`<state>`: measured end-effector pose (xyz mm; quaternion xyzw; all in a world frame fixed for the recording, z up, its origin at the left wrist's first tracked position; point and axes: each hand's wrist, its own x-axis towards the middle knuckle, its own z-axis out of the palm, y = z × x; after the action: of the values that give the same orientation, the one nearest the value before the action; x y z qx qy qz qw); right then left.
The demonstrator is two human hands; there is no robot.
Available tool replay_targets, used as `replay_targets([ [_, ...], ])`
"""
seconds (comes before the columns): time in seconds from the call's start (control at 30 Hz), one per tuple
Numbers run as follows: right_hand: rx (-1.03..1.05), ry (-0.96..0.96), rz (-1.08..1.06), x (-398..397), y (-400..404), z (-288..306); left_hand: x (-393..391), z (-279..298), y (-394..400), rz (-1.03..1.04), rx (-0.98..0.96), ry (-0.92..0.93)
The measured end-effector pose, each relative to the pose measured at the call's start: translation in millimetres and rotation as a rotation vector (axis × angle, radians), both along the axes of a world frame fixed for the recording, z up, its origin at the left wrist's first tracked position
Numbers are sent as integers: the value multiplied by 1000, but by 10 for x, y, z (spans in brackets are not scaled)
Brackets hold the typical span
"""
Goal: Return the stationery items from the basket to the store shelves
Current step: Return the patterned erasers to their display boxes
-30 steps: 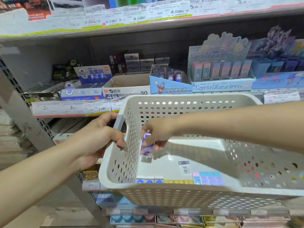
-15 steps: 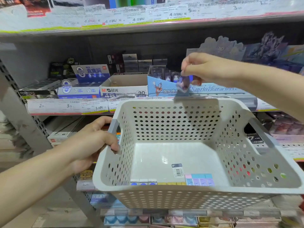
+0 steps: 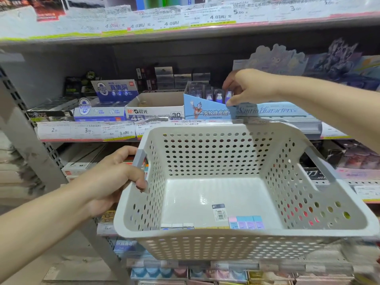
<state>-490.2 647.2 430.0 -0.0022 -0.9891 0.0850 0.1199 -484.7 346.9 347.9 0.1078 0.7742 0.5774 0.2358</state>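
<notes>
My left hand (image 3: 112,179) grips the grey left handle of a white perforated basket (image 3: 205,243), holding it level in front of the shelves. Along the basket's near wall lie several small erasers: pastel pink, blue and purple ones (image 3: 245,222), white ones (image 3: 176,225), and a flat barcode-labelled item (image 3: 219,212). My right hand (image 3: 247,87) reaches over the basket to the middle shelf and pinches a small purple packaged eraser (image 3: 228,95) at the right end of the blue roller-eraser display box (image 3: 206,112), among similar packs.
The shelf (image 3: 86,132) holds an M&G eraser carton (image 3: 155,112), blue Deli boxes (image 3: 98,112) and a Sanrio display box (image 3: 273,112). An upper shelf edge with price tags (image 3: 185,23) hangs overhead. A grey shelf upright (image 3: 30,145) stands left. More stock fills lower shelves.
My right hand lifted the purple eraser pack out of the basket and carried it up to the blue display box on the shelf. The left hand kept its grip; the basket sank slightly.
</notes>
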Motion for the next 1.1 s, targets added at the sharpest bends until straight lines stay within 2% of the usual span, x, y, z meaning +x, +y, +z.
replay_targets([
  [0.43, 64, 6, 63, 48, 64, -17, 11, -15, 60, 31, 5, -8],
  [0.8, -46, 183, 57, 105, 105, -160, 4, 7, 72, 56, -16, -5],
  [1.1, 62, 233, 39, 79, 138, -212, 42, 15, 73, 58, -44, -9],
])
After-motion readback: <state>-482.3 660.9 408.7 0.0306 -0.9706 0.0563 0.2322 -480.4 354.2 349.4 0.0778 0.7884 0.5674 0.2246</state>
